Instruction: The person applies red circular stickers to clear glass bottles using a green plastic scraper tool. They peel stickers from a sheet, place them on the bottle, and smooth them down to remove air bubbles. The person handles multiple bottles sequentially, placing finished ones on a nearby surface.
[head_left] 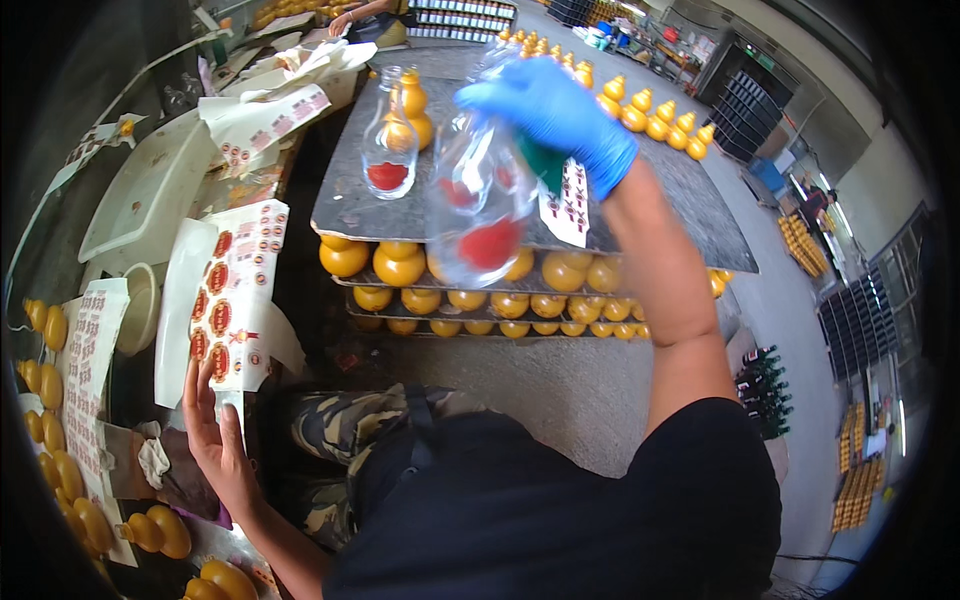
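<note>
My right hand (555, 115), in a blue glove, is closed round the neck of a clear glass bottle (470, 215) with a red label, blurred by motion. The bottle hangs tilted over the near edge of a dark board (660, 215). Something dark green (541, 160) shows below the glove; I cannot tell what it is. Left of the held bottle, another clear bottle (388, 140) with a red label stands upright. My bare left hand (218, 440) has its fingers stretched out at the lower edge of a white sheet of red oval decals (245, 290).
Yellow gourd-shaped bottles (640, 108) line the board's far side, and racks beneath it hold more (400, 265). At the left are a pale plastic tub (150, 185), a round basin (140, 310) and another printed sheet (90, 350). Green bottles (762, 395) stand at the right.
</note>
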